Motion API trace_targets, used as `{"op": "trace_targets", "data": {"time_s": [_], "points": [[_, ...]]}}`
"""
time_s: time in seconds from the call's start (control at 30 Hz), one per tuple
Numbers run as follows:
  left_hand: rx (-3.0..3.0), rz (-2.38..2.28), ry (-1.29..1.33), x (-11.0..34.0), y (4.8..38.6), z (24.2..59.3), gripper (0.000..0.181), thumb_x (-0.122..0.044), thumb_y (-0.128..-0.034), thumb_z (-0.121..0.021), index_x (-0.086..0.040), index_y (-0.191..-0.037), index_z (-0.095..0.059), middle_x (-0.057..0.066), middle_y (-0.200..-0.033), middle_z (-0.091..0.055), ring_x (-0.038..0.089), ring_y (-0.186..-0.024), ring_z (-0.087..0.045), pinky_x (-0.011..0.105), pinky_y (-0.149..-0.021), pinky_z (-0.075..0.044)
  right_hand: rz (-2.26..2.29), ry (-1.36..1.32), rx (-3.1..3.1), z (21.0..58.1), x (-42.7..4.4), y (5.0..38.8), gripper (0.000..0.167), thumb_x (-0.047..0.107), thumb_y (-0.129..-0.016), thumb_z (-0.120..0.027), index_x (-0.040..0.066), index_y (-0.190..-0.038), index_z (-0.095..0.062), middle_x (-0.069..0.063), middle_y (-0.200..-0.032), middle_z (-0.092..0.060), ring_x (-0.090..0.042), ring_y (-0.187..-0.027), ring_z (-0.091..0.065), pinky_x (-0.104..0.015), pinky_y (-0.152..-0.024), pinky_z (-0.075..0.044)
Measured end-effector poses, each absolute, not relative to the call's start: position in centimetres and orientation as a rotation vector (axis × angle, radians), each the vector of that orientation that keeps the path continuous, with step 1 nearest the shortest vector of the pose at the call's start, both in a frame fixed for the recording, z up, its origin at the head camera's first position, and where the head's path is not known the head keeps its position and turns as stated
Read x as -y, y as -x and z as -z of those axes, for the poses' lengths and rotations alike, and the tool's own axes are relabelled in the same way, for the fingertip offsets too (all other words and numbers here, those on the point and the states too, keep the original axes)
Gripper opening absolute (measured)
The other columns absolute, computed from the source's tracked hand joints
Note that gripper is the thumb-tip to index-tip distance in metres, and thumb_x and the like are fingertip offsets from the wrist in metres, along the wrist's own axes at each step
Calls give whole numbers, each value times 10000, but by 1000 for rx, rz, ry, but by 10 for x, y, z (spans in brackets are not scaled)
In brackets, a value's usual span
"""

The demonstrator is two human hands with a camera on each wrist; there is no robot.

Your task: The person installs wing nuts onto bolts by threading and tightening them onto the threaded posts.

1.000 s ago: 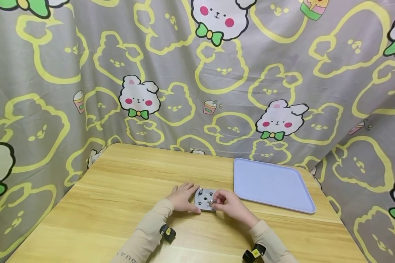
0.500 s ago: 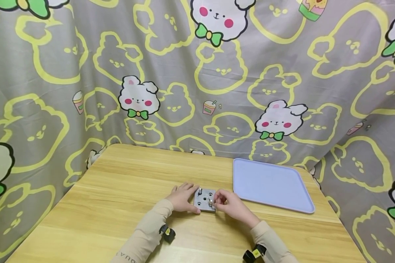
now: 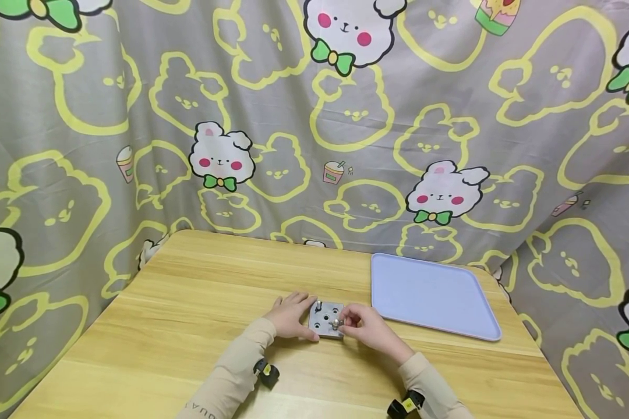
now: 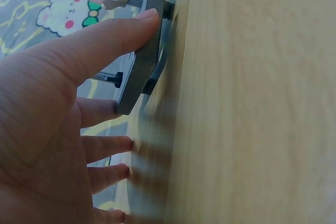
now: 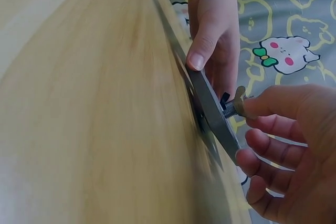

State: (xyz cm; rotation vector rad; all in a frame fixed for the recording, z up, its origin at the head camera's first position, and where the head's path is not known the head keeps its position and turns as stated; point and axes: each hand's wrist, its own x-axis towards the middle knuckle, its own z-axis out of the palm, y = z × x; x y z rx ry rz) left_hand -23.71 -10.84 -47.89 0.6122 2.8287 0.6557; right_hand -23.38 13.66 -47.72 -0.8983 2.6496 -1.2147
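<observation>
A square grey metal plate [image 3: 321,331] with several holes lies at the middle of the table. My left hand [image 3: 290,317] steadies it, thumb on the near edge and index finger at the far corner; the other fingers reach the tabletop in the left wrist view. A threaded bolt stands up from the plate's near right part, bearing a wing nut [image 5: 239,100]. My right hand [image 3: 369,327] pinches this wing nut between thumb and index finger, its other fingers loosely bent beside the plate. Another bolt [image 4: 107,77] rises from the far left corner. The plate's underside is mostly hidden.
A pale blue tray [image 3: 435,297] lies at the back right of the wooden table [image 3: 215,279]. Behind the table hangs a grey patterned curtain [image 3: 283,110]. Black cameras sit on both wrists.
My right fingers have let the wing nut show from the side and come back onto it, with small turning movements. The left hand and the plate have stayed in place.
</observation>
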Motion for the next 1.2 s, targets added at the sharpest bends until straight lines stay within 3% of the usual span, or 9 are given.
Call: {"op": "trace_targets", "data": {"time_s": [0.3,0.57,0.93,1.2], "points": [[-2832,-663,-604,109,238,480,991,-557,-705,-779,-127,-1498,-368,170,-1539,-378,392,-1449,-297,695,-1144,-185,1205,934,-2648,479,-138,234,25,114,-869,-672,107,-892,-665,49,-804,-630,5,-724,-533,-185,-677,-499],[-2827,-648,-603,108,238,480,992,-571,-709,-772,-131,-1500,-366,173,-1544,-372,392,-1451,-295,694,-1146,-184,1226,917,-2652,479,-133,236,297,122,-843,-737,59,-1104,-611,28,-762,-582,-4,-678,-499,-181,-599,-455],[-2829,-661,-608,108,237,479,994,-564,-704,-777,-126,-1498,-369,174,-1541,-376,395,-1450,-294,699,-1143,-182,1189,897,-2644,480,-140,232,77,102,-846,-696,127,-907,-657,43,-788,-613,-4,-722,-521,-184,-670,-487],[-2834,-658,-606,108,238,481,995,-569,-706,-773,-129,-1500,-366,170,-1541,-376,393,-1451,-295,701,-1142,-179,1208,883,-2652,479,-139,232,102,69,-855,-658,110,-940,-621,36,-773,-594,-19,-706,-519,-188,-653,-485]]}}
